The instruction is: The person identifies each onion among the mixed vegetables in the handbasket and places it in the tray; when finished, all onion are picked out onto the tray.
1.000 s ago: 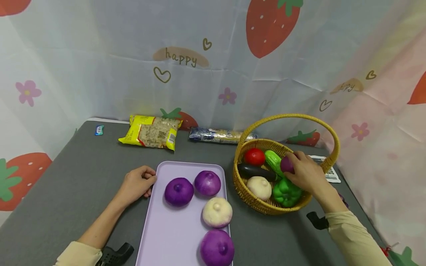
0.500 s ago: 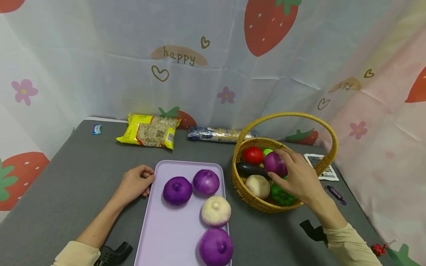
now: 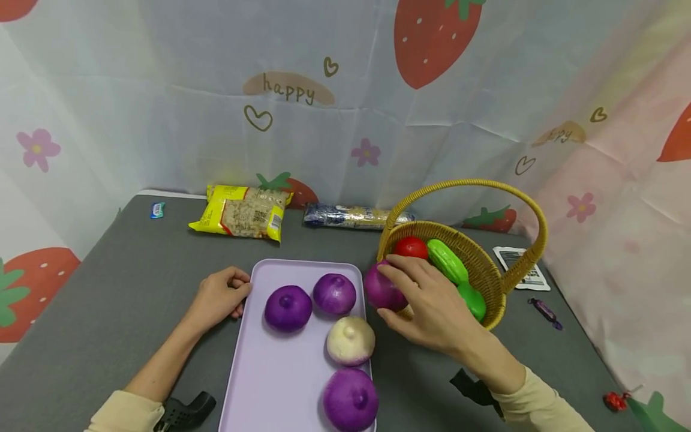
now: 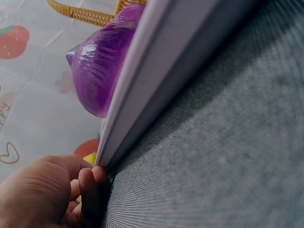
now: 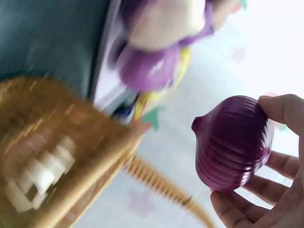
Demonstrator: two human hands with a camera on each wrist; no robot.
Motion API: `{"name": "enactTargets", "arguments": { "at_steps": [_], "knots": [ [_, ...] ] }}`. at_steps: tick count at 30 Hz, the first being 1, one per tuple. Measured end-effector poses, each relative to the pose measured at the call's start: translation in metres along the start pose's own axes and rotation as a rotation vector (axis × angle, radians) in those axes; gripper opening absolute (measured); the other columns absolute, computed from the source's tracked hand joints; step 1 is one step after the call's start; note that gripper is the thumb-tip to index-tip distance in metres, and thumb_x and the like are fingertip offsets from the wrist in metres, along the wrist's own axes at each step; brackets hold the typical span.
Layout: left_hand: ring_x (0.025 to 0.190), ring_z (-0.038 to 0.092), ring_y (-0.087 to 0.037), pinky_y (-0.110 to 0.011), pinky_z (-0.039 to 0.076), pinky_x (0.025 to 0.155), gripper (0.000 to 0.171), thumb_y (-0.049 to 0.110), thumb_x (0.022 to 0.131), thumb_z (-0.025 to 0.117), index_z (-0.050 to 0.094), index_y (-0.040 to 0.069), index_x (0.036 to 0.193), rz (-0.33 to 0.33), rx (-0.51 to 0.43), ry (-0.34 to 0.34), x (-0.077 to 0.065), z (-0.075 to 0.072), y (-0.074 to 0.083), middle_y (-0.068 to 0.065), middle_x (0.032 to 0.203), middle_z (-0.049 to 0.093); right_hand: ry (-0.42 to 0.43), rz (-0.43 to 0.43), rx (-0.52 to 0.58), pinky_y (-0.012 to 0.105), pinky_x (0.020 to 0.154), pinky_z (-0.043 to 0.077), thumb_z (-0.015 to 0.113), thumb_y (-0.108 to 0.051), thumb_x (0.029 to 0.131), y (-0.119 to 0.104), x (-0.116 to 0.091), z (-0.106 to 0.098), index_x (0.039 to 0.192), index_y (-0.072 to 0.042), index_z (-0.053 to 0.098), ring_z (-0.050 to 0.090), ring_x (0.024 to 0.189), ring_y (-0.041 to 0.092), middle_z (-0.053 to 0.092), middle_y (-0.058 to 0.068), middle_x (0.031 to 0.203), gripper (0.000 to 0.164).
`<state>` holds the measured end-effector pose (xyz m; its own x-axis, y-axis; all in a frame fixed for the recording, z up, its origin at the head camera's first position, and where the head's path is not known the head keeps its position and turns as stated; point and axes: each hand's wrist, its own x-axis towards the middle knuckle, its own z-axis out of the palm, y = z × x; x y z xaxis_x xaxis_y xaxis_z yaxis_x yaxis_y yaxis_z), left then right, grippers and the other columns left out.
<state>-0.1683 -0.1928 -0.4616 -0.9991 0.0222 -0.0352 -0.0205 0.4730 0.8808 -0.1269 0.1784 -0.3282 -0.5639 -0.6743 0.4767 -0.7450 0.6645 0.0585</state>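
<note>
A glossy, ridged purple onion (image 5: 232, 145) is held aloft near a lilac tray (image 3: 283, 378). The low-rimmed tray lies flat.

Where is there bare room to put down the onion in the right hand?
Tray: the near-left part, bordered by the left rim, the far-left purple onion and the white turnip. Table: between the left hand and the small blue packet. Crowded: the tray's right side and the basket.
</note>
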Motion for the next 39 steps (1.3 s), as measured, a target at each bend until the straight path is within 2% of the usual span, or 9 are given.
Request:
{"name": "enactTargets", "arguments": {
  "at_steps": [7, 13, 25, 30, 34, 39],
  "knots": [
    [0.048, 0.06, -0.01, -0.028, 0.054, 0.047, 0.021, 0.012, 0.091, 0.058, 0.062, -0.001, 0.106, 0.003, -0.002, 0.002, 0.0, 0.001, 0.0, -0.009, 0.077, 0.066, -0.046, -0.222, -0.017, 0.037, 0.101, 0.05, 0.077, -0.042, 0.076, -0.037, 0.018, 0.022, 0.128, -0.014, 0.06, 0.058, 0.117, 0.025, 0.063, 0.008, 0.13, 0.061],
    [0.049, 0.061, -0.011, -0.029, 0.055, 0.047, 0.021, 0.013, 0.091, 0.057, 0.062, -0.001, 0.106, 0.001, -0.003, 0.001, 0.0, 0.001, 0.001, -0.01, 0.079, 0.067, -0.135, -0.307, -0.006, 0.033, 0.098, 0.052, 0.075, -0.043, 0.075, -0.065, 0.027, 0.038, 0.128, -0.018, 0.058, 0.058, 0.116, 0.021, 0.062, 0.006, 0.127, 0.061],
    [0.048, 0.061, -0.011, -0.029, 0.055, 0.047, 0.02, 0.013, 0.091, 0.058, 0.062, -0.001, 0.105, 0.008, -0.004, 0.004, 0.001, 0.003, -0.002, -0.009, 0.077, 0.067, -0.31, -0.334, -0.025, 0.028, 0.096, 0.051, 0.074, -0.038, 0.075, -0.084, 0.032, 0.06, 0.129, -0.024, 0.054, 0.057, 0.114, 0.016, 0.058, -0.002, 0.125, 0.059],
    [0.048, 0.061, -0.011, -0.029, 0.055, 0.047, 0.019, 0.012, 0.091, 0.058, 0.063, -0.001, 0.104, 0.01, -0.004, 0.009, 0.001, 0.004, -0.002, -0.008, 0.076, 0.066, -0.372, -0.356, -0.045, 0.029, 0.102, 0.05, 0.074, -0.037, 0.08, -0.085, 0.031, 0.066, 0.127, -0.024, 0.055, 0.057, 0.117, 0.018, 0.056, 0.001, 0.13, 0.053],
    [0.048, 0.06, -0.011, -0.029, 0.055, 0.047, 0.02, 0.012, 0.091, 0.058, 0.063, -0.001, 0.105, 0.009, -0.001, 0.007, 0.001, 0.003, -0.002, -0.008, 0.076, 0.066, -0.393, -0.374, -0.039, 0.03, 0.105, 0.048, 0.073, -0.034, 0.082, -0.084, 0.031, 0.067, 0.123, -0.024, 0.058, 0.057, 0.119, 0.02, 0.056, 0.004, 0.131, 0.045],
    [0.047, 0.06, -0.011, -0.029, 0.054, 0.046, 0.02, 0.012, 0.09, 0.058, 0.063, -0.001, 0.104, 0.016, 0.002, 0.009, 0.002, 0.002, -0.003, -0.009, 0.077, 0.067, -0.386, -0.386, -0.051, 0.03, 0.105, 0.049, 0.073, -0.034, 0.083, -0.084, 0.031, 0.065, 0.123, -0.025, 0.06, 0.057, 0.121, 0.02, 0.057, 0.004, 0.132, 0.043]
  ]
}}
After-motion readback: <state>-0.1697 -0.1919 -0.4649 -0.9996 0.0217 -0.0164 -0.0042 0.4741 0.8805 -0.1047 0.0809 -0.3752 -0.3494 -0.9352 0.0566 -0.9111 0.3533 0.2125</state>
